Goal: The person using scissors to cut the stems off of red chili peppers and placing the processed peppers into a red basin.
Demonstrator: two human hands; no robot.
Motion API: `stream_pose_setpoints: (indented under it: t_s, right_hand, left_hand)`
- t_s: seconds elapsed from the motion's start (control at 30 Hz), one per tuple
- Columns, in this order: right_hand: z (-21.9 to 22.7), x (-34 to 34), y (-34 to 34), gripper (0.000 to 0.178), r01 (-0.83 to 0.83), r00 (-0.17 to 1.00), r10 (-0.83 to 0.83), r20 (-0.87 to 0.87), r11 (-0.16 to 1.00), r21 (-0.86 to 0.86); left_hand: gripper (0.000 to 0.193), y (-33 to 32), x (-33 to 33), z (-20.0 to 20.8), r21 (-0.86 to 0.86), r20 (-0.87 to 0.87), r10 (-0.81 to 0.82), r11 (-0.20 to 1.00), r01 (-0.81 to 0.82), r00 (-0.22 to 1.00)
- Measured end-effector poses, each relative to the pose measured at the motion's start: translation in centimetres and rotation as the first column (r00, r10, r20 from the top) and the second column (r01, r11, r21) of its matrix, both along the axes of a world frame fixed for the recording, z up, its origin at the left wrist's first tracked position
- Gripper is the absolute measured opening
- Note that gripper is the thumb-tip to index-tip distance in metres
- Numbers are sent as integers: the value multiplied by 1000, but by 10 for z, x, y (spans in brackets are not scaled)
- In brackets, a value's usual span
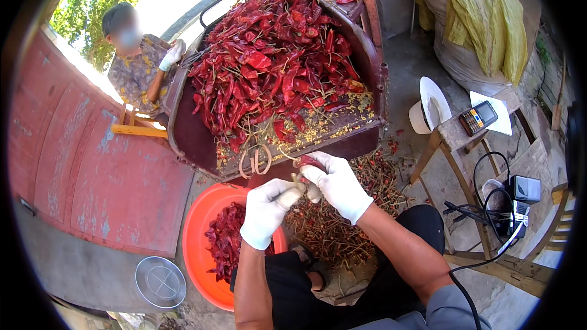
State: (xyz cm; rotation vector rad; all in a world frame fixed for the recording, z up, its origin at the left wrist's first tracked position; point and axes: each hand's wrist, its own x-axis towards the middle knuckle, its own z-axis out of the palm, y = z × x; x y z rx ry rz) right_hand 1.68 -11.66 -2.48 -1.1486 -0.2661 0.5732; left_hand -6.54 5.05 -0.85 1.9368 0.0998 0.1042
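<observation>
In the middle of the view, just under the rim of the rusty metal cart (367,55), the two gloved hands meet. The right hand (335,184) is closed around a dried red chili (307,161), and the left hand (266,209) is closed on its pale stem (288,195), so I judge that the stem is being pulled off the pod. The next move seems to need a short twist or pull, with the pod kept firm, and then two different places for pod and stem.

At twelve o'clock from the hands the cart holds a big heap of red chilies (275,61). At seven o'clock stands an orange basin (199,238) with chilies in it, and at five o'clock a pile of stems (330,232) lies on the ground. A round sieve (160,282) lies at eight o'clock.

At three o'clock a wooden stool (455,137) carries a white hat (431,107), a dark calculator (478,117) and a white paper sheet (501,119); I can read nothing on it. At one o'clock a yellow-green sack (483,18) lies over a full grey bag. Another person (137,61) with a white glove sits at ten o'clock.
</observation>
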Motion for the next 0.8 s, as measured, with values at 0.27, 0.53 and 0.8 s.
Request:
stream_pose_setpoints:
  t_s: [0.27, 0.53, 0.8]
  right_hand:
    - [-6, -2, -4, 20, -317, 902, 370, -223, 918, 239]
    - [-7, -1, -4, 21, -514, 857, 514, -41, 858, 14]
    - [-12, -12, -3, 22, 224, 437, 451, 778, 783, -580]
  left_hand:
    - [35, -9, 5, -4, -398, 134, 162, 912, -96, 978]
    - [26, -19, -1, -1, -223, 247, 169, 968, -114, 954]
    - [26, -4, 3, -17, -512, -52, 177, 840, -178, 983]
